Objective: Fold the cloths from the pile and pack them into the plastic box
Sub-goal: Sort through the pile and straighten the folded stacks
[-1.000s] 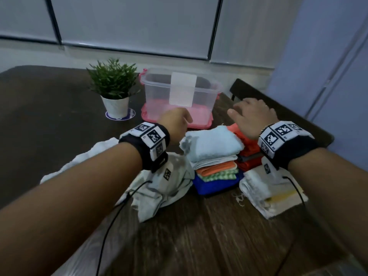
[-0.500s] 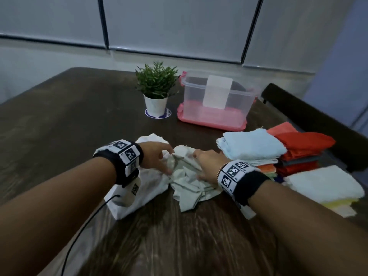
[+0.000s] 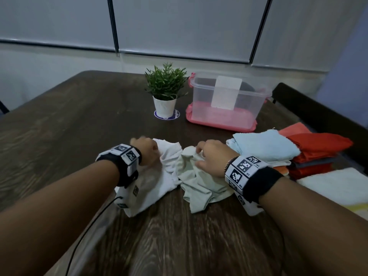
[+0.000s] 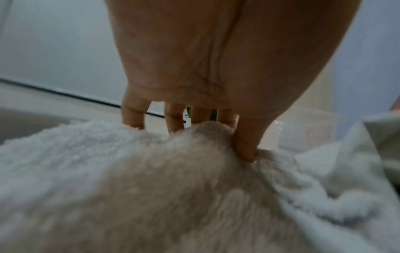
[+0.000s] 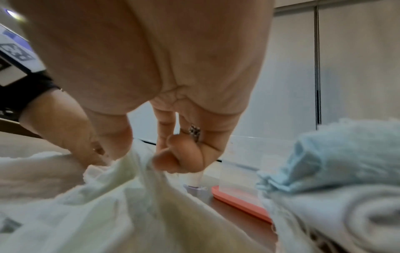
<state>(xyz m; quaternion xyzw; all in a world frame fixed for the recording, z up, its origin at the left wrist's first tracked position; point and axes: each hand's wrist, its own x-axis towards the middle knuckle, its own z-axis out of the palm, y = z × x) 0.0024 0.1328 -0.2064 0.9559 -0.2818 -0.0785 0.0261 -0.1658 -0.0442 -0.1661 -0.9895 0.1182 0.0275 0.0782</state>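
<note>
The clear plastic box (image 3: 225, 96) stands on its pink lid (image 3: 219, 121) near the table's (image 3: 69, 120) far edge, holding no cloth. Two loose cloths lie mid-table: the left hand (image 3: 147, 151) pinches the white cloth (image 3: 157, 182), the right hand (image 3: 211, 156) pinches the pale green cloth (image 3: 199, 186).

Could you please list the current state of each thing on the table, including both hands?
left hand: pinching the white cloth.
right hand: gripping the pale green cloth.
white cloth: crumpled, unfolded, on the table.
pale green cloth: crumpled, unfolded, beside the white one.
plastic box: open, upright, standing on its pink lid, no cloth inside.
light blue cloth: folded, topping a stack.
red cloths: folded, stacked.
potted plant: upright on a coaster.
</note>
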